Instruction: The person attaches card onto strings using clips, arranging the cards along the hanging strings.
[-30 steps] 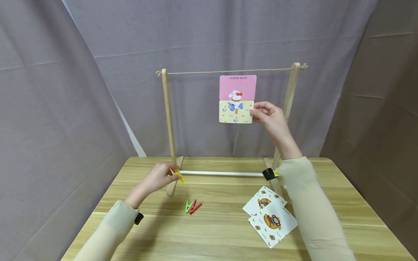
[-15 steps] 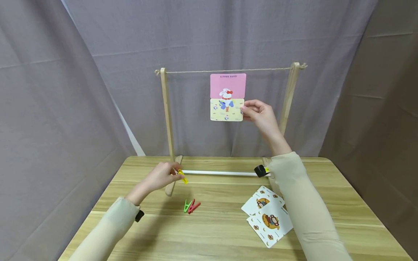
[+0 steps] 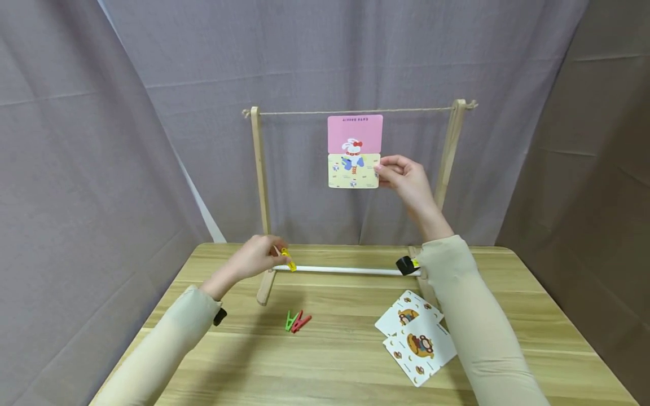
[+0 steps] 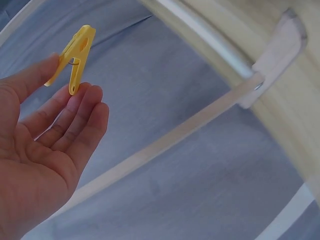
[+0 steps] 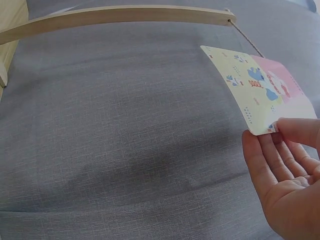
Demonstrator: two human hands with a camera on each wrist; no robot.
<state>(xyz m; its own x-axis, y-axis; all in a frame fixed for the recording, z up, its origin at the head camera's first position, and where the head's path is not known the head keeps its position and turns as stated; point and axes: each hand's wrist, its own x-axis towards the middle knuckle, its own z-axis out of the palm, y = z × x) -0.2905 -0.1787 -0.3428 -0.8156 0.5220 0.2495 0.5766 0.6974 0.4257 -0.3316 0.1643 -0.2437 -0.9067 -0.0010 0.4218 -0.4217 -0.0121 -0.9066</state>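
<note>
Left hand [image 3: 257, 256], pinching 1 yellow clip [image 3: 289, 261], sits higher than before.

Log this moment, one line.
left hand: pinches yellow clip | right hand: holds pink-and-yellow card, unclipped | table: green clip, red clip, two overlapping white cards

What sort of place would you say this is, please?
Probably a curtained-off booth for tabletop filming or demonstrations, though I can't be certain: grey curtains hang behind and beside a wooden table, on which a wooden frame stands.
</note>
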